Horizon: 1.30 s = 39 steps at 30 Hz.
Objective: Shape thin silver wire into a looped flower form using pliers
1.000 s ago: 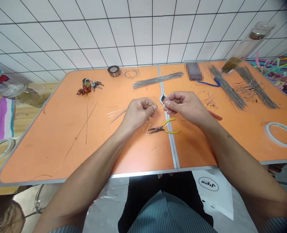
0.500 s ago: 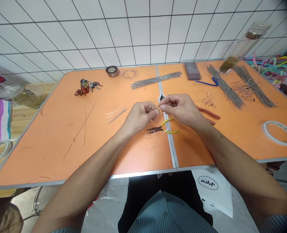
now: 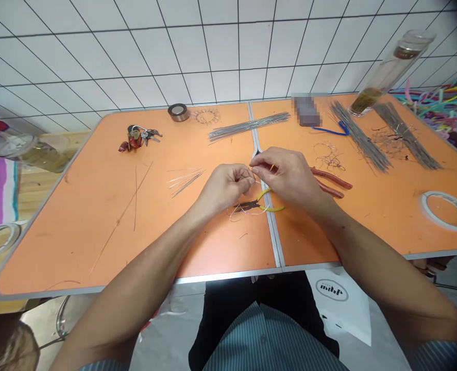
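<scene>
Over the table's metal seam, my left hand (image 3: pixel 230 184) and my right hand (image 3: pixel 282 169) meet fingertip to fingertip. Thin wire (image 3: pixel 256 211) loops down from my left fingers, and both hands pinch at it; its upper end is mostly hidden by the fingers. Just below them lie pliers with yellow handles (image 3: pixel 272 208), their dark jaws pointing left. Pliers with red handles (image 3: pixel 332 183) lie beside my right wrist, their head hidden behind it. Several short straight wires (image 3: pixel 185 181) are spread out left of my left hand.
Behind my hands lies a bundle of straight wires (image 3: pixel 249 127). Keys (image 3: pixel 139 136) and a tape roll (image 3: pixel 178 112) sit at the back left. Two more wire bundles (image 3: pixel 359 136), tangled wire loops (image 3: pixel 328 156), a glass bottle (image 3: pixel 390 72) and a white ring (image 3: pixel 447 212) are on the right.
My right hand has shifted slightly left, closer over my left fingertips. My left hand has hardly moved. More of the red-handled pliers shows now.
</scene>
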Tool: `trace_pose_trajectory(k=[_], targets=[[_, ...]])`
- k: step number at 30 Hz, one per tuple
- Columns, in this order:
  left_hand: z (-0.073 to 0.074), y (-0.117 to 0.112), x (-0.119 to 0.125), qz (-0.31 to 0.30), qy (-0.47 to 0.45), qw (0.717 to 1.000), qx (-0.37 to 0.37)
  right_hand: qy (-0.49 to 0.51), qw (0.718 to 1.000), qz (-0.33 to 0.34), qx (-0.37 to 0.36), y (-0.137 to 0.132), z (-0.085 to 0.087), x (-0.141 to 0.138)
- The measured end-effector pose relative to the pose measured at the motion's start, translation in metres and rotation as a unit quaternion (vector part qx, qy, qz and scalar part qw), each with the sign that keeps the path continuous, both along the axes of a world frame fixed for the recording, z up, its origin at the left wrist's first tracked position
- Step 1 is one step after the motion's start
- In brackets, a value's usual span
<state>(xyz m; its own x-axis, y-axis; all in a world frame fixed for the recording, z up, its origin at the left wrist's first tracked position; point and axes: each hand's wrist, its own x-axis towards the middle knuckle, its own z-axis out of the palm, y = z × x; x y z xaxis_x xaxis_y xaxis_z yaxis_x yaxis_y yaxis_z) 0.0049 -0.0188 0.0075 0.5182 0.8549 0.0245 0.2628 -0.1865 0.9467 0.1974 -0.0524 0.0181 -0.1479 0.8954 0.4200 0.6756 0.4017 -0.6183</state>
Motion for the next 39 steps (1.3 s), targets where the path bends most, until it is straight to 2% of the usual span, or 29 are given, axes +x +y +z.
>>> trace_pose_trajectory(k=[8,14,20,25,29,35,39], targets=[[-0.006,-0.002,0.002,0.003,0.022,0.999,0.033,-0.009,0.999,-0.026,-0.025,-0.003,-0.001,-0.004],[-0.007,-0.003,0.005,0.009,-0.001,1.000,-0.004,0.084,0.992,-0.045,-0.083,-0.003,-0.003,-0.007],[-0.003,-0.003,0.005,0.019,-0.025,0.999,-0.029,0.163,0.975,-0.023,-0.149,0.003,-0.002,0.000],[-0.001,0.001,0.002,0.068,-0.037,0.997,-0.021,0.174,0.969,-0.003,-0.176,0.001,0.005,0.008],[0.000,0.002,0.001,0.101,-0.064,0.993,-0.008,0.205,0.958,0.010,-0.200,0.001,0.002,0.006],[-0.001,0.003,0.002,0.069,-0.072,0.995,-0.007,0.199,0.962,-0.027,-0.185,0.000,0.000,-0.003],[-0.001,0.004,0.000,0.051,-0.081,0.995,-0.009,0.174,0.971,-0.027,-0.161,-0.002,0.001,-0.003]])
